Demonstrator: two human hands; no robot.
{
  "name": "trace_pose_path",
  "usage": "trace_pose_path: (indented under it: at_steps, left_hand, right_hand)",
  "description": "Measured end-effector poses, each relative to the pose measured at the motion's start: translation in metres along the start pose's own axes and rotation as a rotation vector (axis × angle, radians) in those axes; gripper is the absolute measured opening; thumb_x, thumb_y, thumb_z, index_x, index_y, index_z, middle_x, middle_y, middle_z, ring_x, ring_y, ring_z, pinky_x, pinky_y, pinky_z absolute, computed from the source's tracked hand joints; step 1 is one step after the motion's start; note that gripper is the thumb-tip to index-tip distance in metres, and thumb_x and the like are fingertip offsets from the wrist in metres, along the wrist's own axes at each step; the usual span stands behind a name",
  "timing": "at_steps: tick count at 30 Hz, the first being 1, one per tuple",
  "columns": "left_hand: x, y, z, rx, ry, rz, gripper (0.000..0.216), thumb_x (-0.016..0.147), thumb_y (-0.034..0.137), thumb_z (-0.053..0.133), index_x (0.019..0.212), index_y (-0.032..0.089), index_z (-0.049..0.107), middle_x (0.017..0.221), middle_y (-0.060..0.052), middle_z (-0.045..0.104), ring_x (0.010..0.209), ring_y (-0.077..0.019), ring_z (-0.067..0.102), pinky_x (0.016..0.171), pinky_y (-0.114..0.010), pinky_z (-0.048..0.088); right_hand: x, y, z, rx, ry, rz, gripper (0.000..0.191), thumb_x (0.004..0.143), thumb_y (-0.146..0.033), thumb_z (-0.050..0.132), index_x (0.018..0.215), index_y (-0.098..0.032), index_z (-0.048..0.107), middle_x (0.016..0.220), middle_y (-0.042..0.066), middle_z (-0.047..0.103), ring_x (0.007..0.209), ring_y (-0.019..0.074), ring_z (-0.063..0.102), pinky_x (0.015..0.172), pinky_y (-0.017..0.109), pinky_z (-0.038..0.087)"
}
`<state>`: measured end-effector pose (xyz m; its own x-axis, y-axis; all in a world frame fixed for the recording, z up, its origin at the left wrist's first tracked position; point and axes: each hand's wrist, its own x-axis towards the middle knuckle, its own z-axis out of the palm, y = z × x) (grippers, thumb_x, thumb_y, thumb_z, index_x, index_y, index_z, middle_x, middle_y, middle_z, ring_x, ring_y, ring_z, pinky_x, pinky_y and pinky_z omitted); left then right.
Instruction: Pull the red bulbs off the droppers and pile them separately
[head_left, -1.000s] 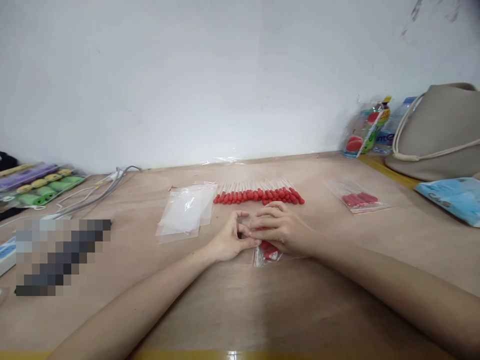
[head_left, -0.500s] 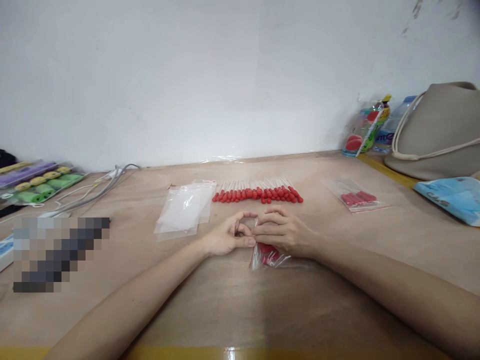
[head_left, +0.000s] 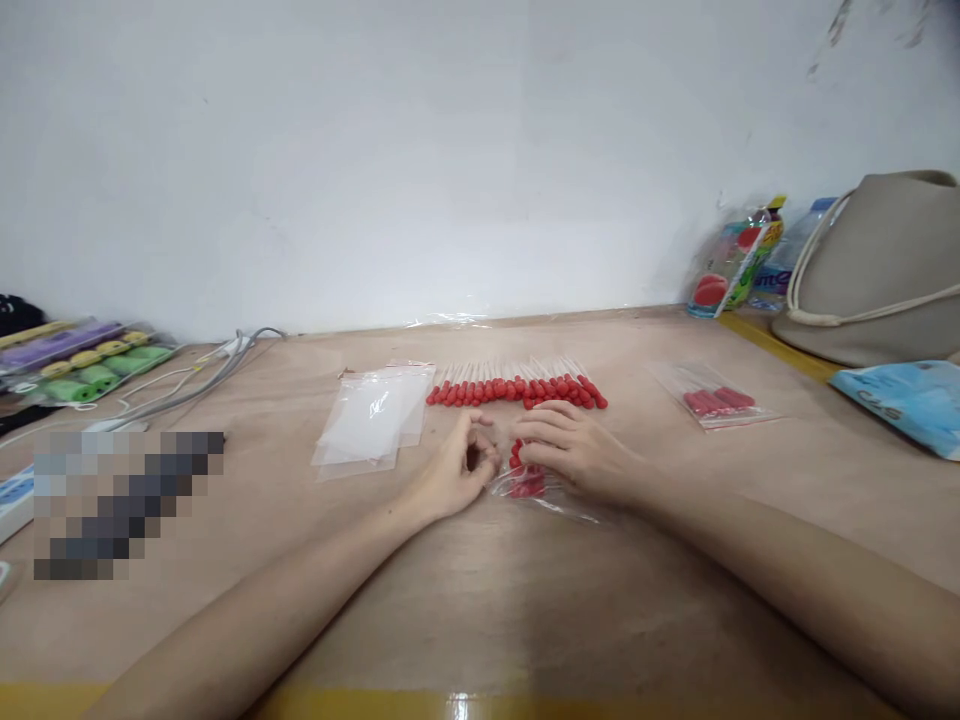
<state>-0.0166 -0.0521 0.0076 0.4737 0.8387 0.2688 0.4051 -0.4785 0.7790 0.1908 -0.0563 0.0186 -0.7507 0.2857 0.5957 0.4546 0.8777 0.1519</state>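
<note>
Head view. Clock positions are centred on the clear bag (head_left: 529,486) between my hands, with 12 o'clock toward the wall (head_left: 420,180).

My left hand (head_left: 459,468) is at 9 o'clock, narrow, thumb and fingers curled at the bag's near-left edge; I cannot tell whether they pinch the film. My right hand (head_left: 581,452) is at 2 o'clock, fingers bent down over the bag and the red-headed pieces inside; I cannot tell how firmly it holds them. The bag lies on the table (head_left: 450,620), its loose film spreading toward 4 o'clock.

A row of red-headed sticks (head_left: 517,388) lies at 12 o'clock, just beyond my fingertips. Flat clear bags (head_left: 366,420) overlap at 10 o'clock. A second bag with red pieces (head_left: 718,402) lies at 2 o'clock, well apart.

Caution: in my judgement, uneven pressure may crease the film; a slack left grip may let pieces slide out if the mouth is open; a forward knuckle may knock the row out of line.
</note>
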Motion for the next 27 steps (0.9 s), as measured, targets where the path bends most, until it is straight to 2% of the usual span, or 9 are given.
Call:
trace_pose_path:
  at_steps: [3,5,6,8,11,15,19,22,27]
  left_hand:
    - [-0.002,0.002,0.0,0.281,0.053,0.151,0.016,0.075,0.018,0.053,0.091,0.018,0.05,0.091,-0.003,0.053,0.083,-0.0154,0.051,0.074,-0.03,0.042]
    - [-0.001,0.003,-0.001,0.412,0.083,0.256,0.012,0.074,0.017,0.055,0.086,0.018,0.057,0.105,-0.006,0.049,0.101,-0.0205,0.046,0.086,-0.036,0.039]
    - [-0.001,0.002,-0.001,0.451,0.091,0.296,0.013,0.074,0.016,0.055,0.085,0.019,0.06,0.108,-0.007,0.049,0.105,-0.0218,0.044,0.089,-0.038,0.038]
    - [0.0,0.0,-0.001,0.495,0.084,0.336,0.014,0.076,0.016,0.054,0.085,0.02,0.064,0.102,-0.007,0.052,0.101,-0.0212,0.046,0.087,-0.037,0.039]
    - [0.001,-0.002,0.001,0.461,0.0,0.357,0.02,0.083,0.017,0.046,0.086,0.02,0.066,0.09,-0.005,0.058,0.089,-0.0172,0.052,0.08,-0.032,0.044]
    - [0.002,-0.002,0.001,0.324,-0.093,0.34,0.026,0.086,0.017,0.041,0.1,0.021,0.063,0.104,-0.004,0.061,0.094,-0.0147,0.057,0.085,-0.028,0.044]
    - [0.003,0.003,-0.002,0.249,-0.107,0.275,0.026,0.085,0.023,0.047,0.108,0.022,0.059,0.105,-0.004,0.062,0.096,-0.016,0.058,0.084,-0.028,0.044]
    - [0.004,0.007,-0.004,0.183,-0.176,0.262,0.031,0.082,0.027,0.054,0.113,0.023,0.056,0.109,-0.003,0.06,0.097,-0.0157,0.057,0.082,-0.027,0.044]
    - [0.007,0.013,-0.005,0.232,-0.206,0.287,0.035,0.076,0.034,0.062,0.108,0.022,0.056,0.108,-0.003,0.058,0.095,-0.0157,0.054,0.081,-0.026,0.043]
  right_hand:
    - [-0.002,0.002,0.001,0.042,0.029,0.096,0.019,0.087,-0.017,0.04,0.094,-0.02,0.058,0.117,0.008,0.054,0.108,0.0191,0.045,0.088,0.039,0.037]
    - [-0.005,0.0,0.0,0.097,0.037,0.189,0.017,0.086,-0.02,0.043,0.095,-0.02,0.058,0.115,0.009,0.054,0.106,0.0195,0.046,0.086,0.038,0.038]
    - [-0.006,-0.001,-0.002,0.123,0.037,0.238,0.017,0.086,-0.022,0.044,0.095,-0.02,0.058,0.111,0.009,0.055,0.103,0.0191,0.048,0.085,0.037,0.038]
    - [-0.011,-0.006,-0.006,0.16,0.013,0.329,0.017,0.084,-0.028,0.048,0.094,-0.02,0.058,0.103,0.008,0.057,0.095,0.0185,0.051,0.082,0.036,0.039]
    - [-0.023,-0.014,-0.015,0.184,-0.068,0.435,0.026,0.078,-0.04,0.055,0.095,-0.02,0.059,0.094,0.007,0.058,0.088,0.019,0.052,0.077,0.035,0.04]
    - [-0.038,-0.019,-0.02,0.195,-0.172,0.545,0.029,0.076,-0.04,0.057,0.095,-0.019,0.058,0.085,0.006,0.057,0.079,0.0183,0.053,0.069,0.031,0.041]
    - [-0.041,-0.018,-0.016,0.211,-0.146,0.606,0.023,0.08,-0.036,0.052,0.092,-0.018,0.057,0.08,0.005,0.055,0.071,0.0154,0.052,0.064,0.027,0.04]
    - [-0.04,-0.016,-0.011,0.183,-0.112,0.629,0.023,0.08,-0.036,0.052,0.093,-0.017,0.057,0.081,0.005,0.056,0.071,0.0151,0.052,0.063,0.027,0.039]
    - [-0.04,-0.017,-0.005,0.091,-0.105,0.641,0.025,0.082,-0.037,0.048,0.092,-0.016,0.057,0.082,0.006,0.055,0.069,0.0152,0.052,0.063,0.027,0.039]
